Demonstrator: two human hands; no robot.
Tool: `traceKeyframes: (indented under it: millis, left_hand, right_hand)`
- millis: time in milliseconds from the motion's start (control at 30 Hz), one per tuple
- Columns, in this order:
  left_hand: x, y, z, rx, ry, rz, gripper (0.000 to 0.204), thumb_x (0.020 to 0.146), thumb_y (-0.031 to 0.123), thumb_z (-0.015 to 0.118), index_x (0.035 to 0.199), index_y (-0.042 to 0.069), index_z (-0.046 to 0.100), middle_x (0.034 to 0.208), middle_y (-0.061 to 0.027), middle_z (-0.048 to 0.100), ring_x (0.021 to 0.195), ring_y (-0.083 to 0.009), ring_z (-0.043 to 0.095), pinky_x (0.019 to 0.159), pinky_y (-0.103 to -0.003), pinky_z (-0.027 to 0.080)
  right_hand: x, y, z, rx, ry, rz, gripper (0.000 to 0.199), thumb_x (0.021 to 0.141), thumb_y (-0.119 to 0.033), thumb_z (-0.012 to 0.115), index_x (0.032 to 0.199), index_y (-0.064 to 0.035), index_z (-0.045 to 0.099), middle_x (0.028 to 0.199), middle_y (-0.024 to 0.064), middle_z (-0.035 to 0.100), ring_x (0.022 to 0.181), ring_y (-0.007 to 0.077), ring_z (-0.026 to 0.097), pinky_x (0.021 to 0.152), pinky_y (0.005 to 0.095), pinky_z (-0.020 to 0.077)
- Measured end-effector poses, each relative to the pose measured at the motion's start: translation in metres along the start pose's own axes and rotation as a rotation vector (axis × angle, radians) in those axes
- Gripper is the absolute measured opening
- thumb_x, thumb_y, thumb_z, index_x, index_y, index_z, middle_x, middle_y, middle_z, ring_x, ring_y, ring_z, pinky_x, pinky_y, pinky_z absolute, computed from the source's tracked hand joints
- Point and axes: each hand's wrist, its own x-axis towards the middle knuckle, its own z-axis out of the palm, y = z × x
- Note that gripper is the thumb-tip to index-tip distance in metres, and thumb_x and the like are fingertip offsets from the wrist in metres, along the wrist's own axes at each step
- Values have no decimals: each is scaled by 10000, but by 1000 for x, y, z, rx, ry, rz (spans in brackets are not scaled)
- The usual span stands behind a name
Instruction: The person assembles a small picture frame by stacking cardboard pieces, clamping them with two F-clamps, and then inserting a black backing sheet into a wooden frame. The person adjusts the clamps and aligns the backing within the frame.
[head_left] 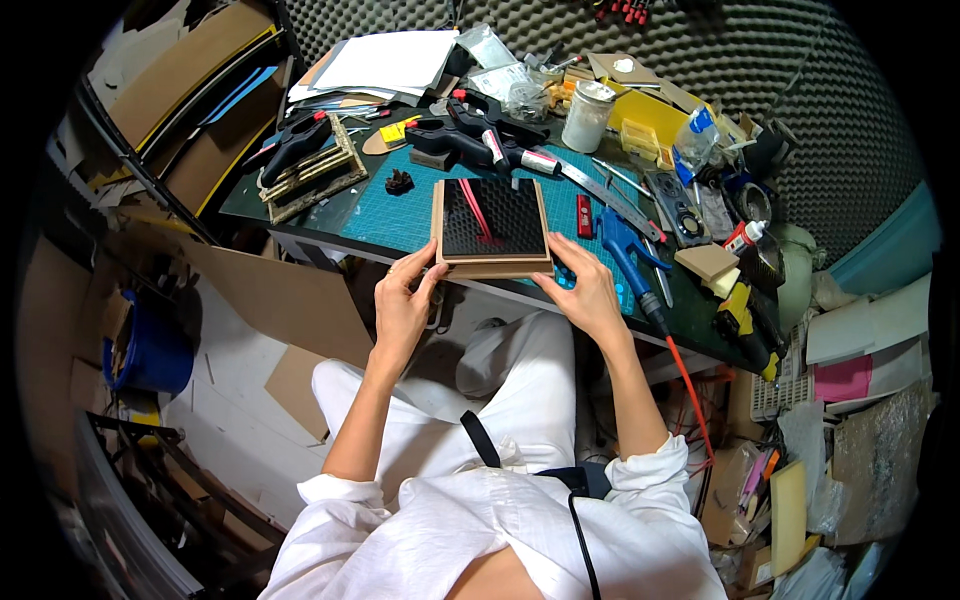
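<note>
Between my hands is a flat wooden frame [496, 268] with a glossy black panel [490, 220] set in it, and red and grey reflections show on the panel. It is at the near edge of a green cutting mat [385, 215]. My left hand [405, 285] grips its lower left corner, thumb at the front edge. On the lower right corner my right hand [582, 288] has its fingers along the side and thumb at the front. A small red tool [584, 215] and a blue air gun [625, 250] lie just right of the frame.
Black spring clamps [470, 135], a metal ruler [610, 198] and a white-filled jar [588, 115] crowd the far side. A small dark lump [399, 182] and a weathered frame piece [320, 175] lie left. A red hose [688, 395] hangs over the table's right front edge.
</note>
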Motion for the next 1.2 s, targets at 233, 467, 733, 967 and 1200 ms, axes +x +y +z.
traceKeyframes:
  millis: [233, 467, 733, 967, 1200]
  left_hand:
    - [-1, 4, 1, -10, -19, -68, 375, 893, 115, 710, 1257, 39, 658, 1173, -160, 700, 1035, -208, 681, 907, -328, 520]
    - [-5, -5, 8, 53, 13, 45, 506, 896, 194, 733, 1340, 8, 579, 1381, -184, 551, 1216, -263, 583, 951, -353, 525]
    - [-7, -4, 4, 214, -54, 94, 444, 941, 200, 665, 1344, 27, 588, 1395, -164, 569, 1284, -291, 529, 1042, -370, 434]
    - [-7, -2, 9, 229, -38, 78, 431, 950, 207, 655, 1332, 16, 596, 1376, -177, 578, 1298, -296, 521, 1065, -384, 425]
    - [-9, -5, 8, 205, -7, 89, 426, 929, 170, 670, 1317, 6, 605, 1364, -175, 589, 1286, -295, 534, 1057, -380, 433]
  right_hand:
    - [-1, 2, 1, -10, 0, 6, 576, 804, -259, 785, 1294, -5, 621, 1315, 190, 617, 1284, 326, 544, 1090, 413, 411]
    - [2, -4, -4, 26, 36, 56, 610, 786, -245, 802, 1305, 9, 605, 1356, 197, 585, 1308, 315, 526, 1082, 396, 425]
    - [-2, 3, 0, -35, -8, -6, 622, 823, -310, 768, 1316, 23, 587, 1368, 197, 574, 1306, 320, 522, 1107, 400, 397]
    - [-2, 4, -2, -16, 10, -22, 611, 825, -298, 768, 1307, 31, 591, 1352, 201, 584, 1299, 319, 529, 1113, 410, 390]
    - [0, 0, -1, 2, 4, -24, 590, 825, -287, 766, 1282, 48, 603, 1330, 203, 599, 1301, 312, 528, 1115, 405, 389]
